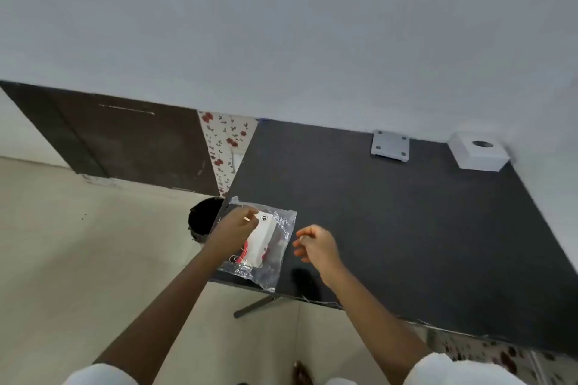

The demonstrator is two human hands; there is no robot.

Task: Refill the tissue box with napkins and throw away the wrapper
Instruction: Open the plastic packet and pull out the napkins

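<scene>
A clear plastic wrapper [275,262] with a white and red napkin pack [262,242] inside lies at the near left corner of the dark table [406,228]. My left hand [233,230] rests on top of the pack, its fingers closed on the pack's far end. My right hand [316,245] hovers just right of the wrapper with loosely curled fingers and holds nothing. A white tissue box [478,151] with a round hole in its top stands at the table's far right corner, against the wall.
A flat white lid or plate [390,145] with corner holes lies at the table's far edge, left of the box. A black bin [203,220] stands on the floor just beyond the table's left corner. Dark cabinet doors [125,141] line the wall behind.
</scene>
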